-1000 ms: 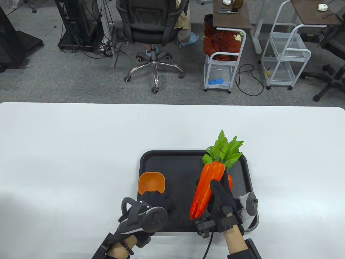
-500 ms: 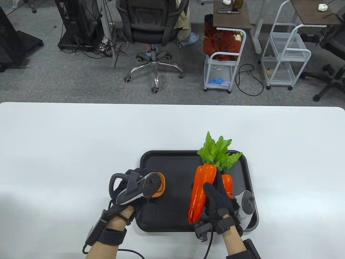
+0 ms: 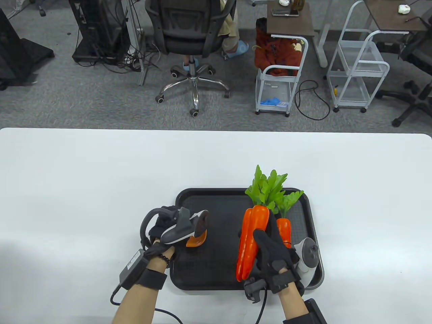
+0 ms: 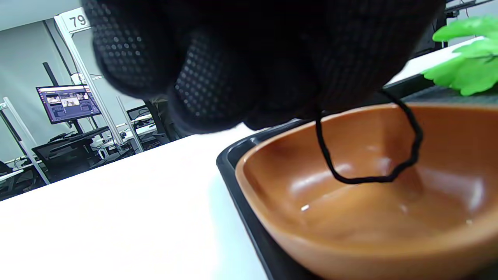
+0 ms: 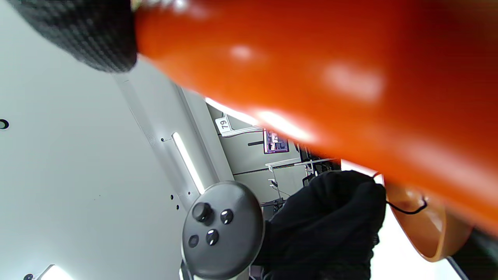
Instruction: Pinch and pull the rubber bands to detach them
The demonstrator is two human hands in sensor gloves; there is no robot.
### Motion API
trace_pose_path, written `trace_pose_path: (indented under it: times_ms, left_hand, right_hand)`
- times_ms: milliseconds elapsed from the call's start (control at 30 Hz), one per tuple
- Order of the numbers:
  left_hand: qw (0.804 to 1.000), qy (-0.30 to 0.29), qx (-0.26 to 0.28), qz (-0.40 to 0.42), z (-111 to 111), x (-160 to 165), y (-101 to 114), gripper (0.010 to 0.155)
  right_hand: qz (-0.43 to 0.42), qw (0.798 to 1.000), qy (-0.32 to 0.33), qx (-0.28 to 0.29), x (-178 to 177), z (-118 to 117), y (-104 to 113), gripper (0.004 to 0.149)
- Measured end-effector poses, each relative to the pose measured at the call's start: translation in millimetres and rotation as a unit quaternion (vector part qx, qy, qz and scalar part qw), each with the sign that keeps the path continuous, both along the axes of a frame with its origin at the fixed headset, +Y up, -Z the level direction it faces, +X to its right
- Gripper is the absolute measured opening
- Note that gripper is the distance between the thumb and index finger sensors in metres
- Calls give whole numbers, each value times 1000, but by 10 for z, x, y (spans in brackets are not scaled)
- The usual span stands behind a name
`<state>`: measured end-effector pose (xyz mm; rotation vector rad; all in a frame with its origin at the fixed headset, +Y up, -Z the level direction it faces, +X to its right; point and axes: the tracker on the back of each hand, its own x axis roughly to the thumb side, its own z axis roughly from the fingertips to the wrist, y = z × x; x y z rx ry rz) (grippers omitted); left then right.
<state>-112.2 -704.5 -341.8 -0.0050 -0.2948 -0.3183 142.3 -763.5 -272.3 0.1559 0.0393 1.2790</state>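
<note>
**Left hand dangles a black band over the bowl; right hand grips the carrots**

A white table (image 3: 84, 175) fills the view from above, with a black tray (image 3: 219, 209) near its front edge.

At the tray's left side, the left hand (image 3: 165, 219) hovers above an orange bowl (image 3: 197, 240). A grey tracker (image 3: 182, 229) sits on the back of the hand and hides most of the bowl from above. In the left wrist view, the gloved fingertips (image 4: 218, 89) are bunched together and pinch a thin black rubber band (image 4: 369, 179). The band hangs as an open loop from the fingers, its lowest part down inside the bowl (image 4: 369, 210). Whether it touches the bowl's floor cannot be told.

At the tray's right side, the right hand (image 3: 275, 256) is clenched around a bunch of orange toy carrots (image 3: 251, 236). The carrots are raised and tilted, tips pointing near, green leaves (image 3: 268, 189) pointing far. A smaller carrot (image 3: 284, 229) shows just right of the bunch, behind the hand. A white tracker (image 3: 307, 254) rides on the right side of this hand.

In the right wrist view, a blurred carrot (image 5: 330, 77) fills the top, with the left hand (image 5: 327, 221), band (image 5: 406, 210) and bowl (image 5: 432, 233) beyond.
</note>
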Motion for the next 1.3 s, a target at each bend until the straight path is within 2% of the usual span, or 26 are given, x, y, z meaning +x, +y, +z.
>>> trace_pose_path:
  times_ms: [500,600,767,967,1133,1233,1300]
  left_hand:
    - [997,-10,-5,-74,-4,176,-234,36]
    - [997,-6,0,-71,6,164,-216,39]
    - [999,5,26,-31,109,42,-66,45]
    - [996,-1,61,68,384,-132,26,55]
    - [989,-8,79,123,616,-205,-5,64]
    - [985,-10,76,154,710,-223,-36,68]
    - [983,-13,73,170,767,-227,-51,70]
  right_hand:
    - [15,1000,-5,6,-8,12,-3,93]
    - [26,1000,-3,7,-15,9,5,94]
    - [96,995,-15,26,-62,0,39,93]
    - [234,971,-19,42,-172,-61,99,90]
    - [355,935,-15,16,-316,-131,135,90]
    - [397,918,-13,-5,-403,-182,149,90]
    - [443,896,-14,-12,-468,-224,163,90]
